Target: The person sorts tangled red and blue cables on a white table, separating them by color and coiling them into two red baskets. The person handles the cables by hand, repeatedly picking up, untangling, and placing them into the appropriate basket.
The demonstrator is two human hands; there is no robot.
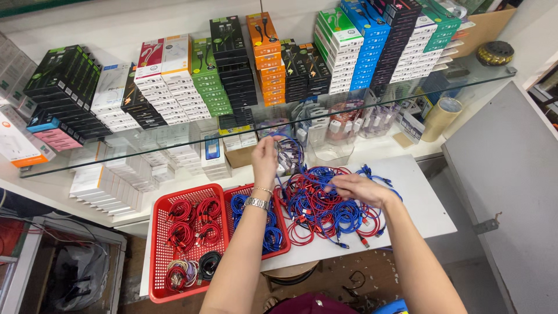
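Left hand (265, 156) up, pinching a lifted cable strand (289, 152) clear of the tangle, right hand (359, 187) spread loose, pressing down the red-and-blue cable heap (325, 210) on the white table (418, 192), beside sorted red baskets (160, 256).

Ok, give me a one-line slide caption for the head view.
Left hand lifts a coiled cable while right hand rests on tangled red and blue cables beside red baskets.
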